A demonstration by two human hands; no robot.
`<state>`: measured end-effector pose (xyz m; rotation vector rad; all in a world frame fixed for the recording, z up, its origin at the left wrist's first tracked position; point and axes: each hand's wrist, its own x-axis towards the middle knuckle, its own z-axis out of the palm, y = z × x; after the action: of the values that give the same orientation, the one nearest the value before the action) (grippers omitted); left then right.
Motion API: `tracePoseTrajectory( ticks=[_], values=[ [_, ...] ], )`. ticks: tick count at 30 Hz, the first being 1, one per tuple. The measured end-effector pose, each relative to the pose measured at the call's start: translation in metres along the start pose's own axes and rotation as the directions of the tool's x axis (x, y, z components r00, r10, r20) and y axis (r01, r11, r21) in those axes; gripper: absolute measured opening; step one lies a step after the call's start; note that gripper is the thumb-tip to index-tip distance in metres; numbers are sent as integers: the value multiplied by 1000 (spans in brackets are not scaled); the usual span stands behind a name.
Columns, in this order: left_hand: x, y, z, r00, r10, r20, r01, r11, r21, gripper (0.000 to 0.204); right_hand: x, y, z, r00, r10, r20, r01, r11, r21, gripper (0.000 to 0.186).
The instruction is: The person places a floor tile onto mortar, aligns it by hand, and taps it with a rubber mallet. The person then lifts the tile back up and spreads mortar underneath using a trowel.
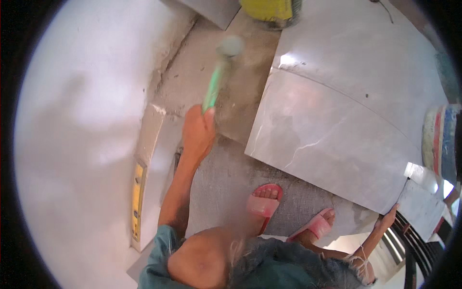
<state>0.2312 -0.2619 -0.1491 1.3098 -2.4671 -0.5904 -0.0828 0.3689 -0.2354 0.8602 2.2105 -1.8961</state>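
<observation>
Clamped around the lower end of a green-handled mallet (217, 81), the person's left hand (198, 131) made a closed grip, fingers wrapped tight on the handle. The mallet's long axis ran up and slightly to the right, away from the person, with its pale grey head (230, 46) at the far end, blurred, above a strip of bare grey mortar bed (226, 168). The right hand (388, 217) hung low by the person's right side, fingers spread loosely and holding nothing, its tips near the corner of a large glossy grey marble-look tile (317, 139) lying on the floor. Two feet in pink sandals (263, 204) stood on the mortar just beside that tile's near edge. To the left, a long spirit level with a yellow face (138, 200) lay along the foot of a pale wall (82, 135). A yellow container (267, 8) sat at the far edge, and a red, white and blue striped sack (440, 139) lay at the right rim.
</observation>
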Motion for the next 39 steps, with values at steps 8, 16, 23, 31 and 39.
tracePoseTrajectory(
  ticks=[8, 16, 23, 31, 39],
  values=[
    [-67, 26, -30, 976, -140, 166, 148, 988, -41, 35, 1, 7, 1, 999, -12, 39, 10, 999, 53, 58],
    [-90, 66, -24, 968, -104, 228, 130, 986, -103, 33, 6, 23, -6, 991, -130, -5, 130, 991, -21, 57],
    [-74, 73, 4, 988, 2, 154, 0, 1000, -13, 31, -1, 14, 1, 997, -62, -38, 64, 997, 52, 59],
    [-82, 77, 18, 992, 7, 126, -10, 1000, 19, 34, -3, 8, 3, 994, -91, -60, 83, 989, -121, 61],
    [-76, 78, 20, 987, -3, 159, 7, 1000, -21, 34, -4, 12, 3, 997, -79, -11, 79, 997, 8, 58]
  ],
)
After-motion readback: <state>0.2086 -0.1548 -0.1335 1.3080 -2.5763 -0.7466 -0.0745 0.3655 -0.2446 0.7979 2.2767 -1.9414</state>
